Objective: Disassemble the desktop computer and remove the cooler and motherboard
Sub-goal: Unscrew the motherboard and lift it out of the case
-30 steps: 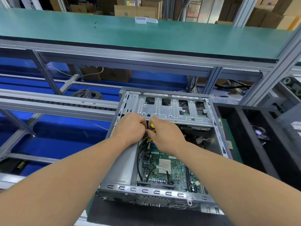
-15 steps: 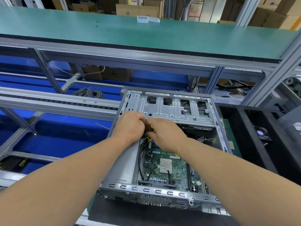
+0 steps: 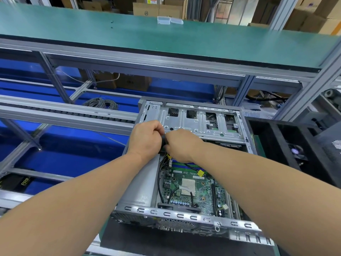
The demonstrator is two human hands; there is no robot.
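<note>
An open desktop case (image 3: 184, 217) lies flat in front of me. Inside, the green motherboard (image 3: 201, 189) shows a bare processor and black cables. A grey power supply box (image 3: 142, 183) fills the case's left side. A metal drive cage (image 3: 199, 122) spans the far end. My left hand (image 3: 145, 139) and my right hand (image 3: 181, 146) meet at the cage's near left corner. Both are curled round a bundle of black and yellow cables (image 3: 167, 157) with a dark connector between them. The fingertips are hidden.
A black foam tray (image 3: 273, 143) with a small fan (image 3: 297, 151) sits right of the case. A green-topped shelf (image 3: 166, 37) on aluminium framing runs overhead at the back. A roller rail (image 3: 64, 113) and a grey cable coil (image 3: 101, 103) lie left over blue flooring.
Both hands have stayed together at the cage's corner and shifted slightly. The yellow part seen between the fingers a second ago is now covered, with a dark connector showing instead.
</note>
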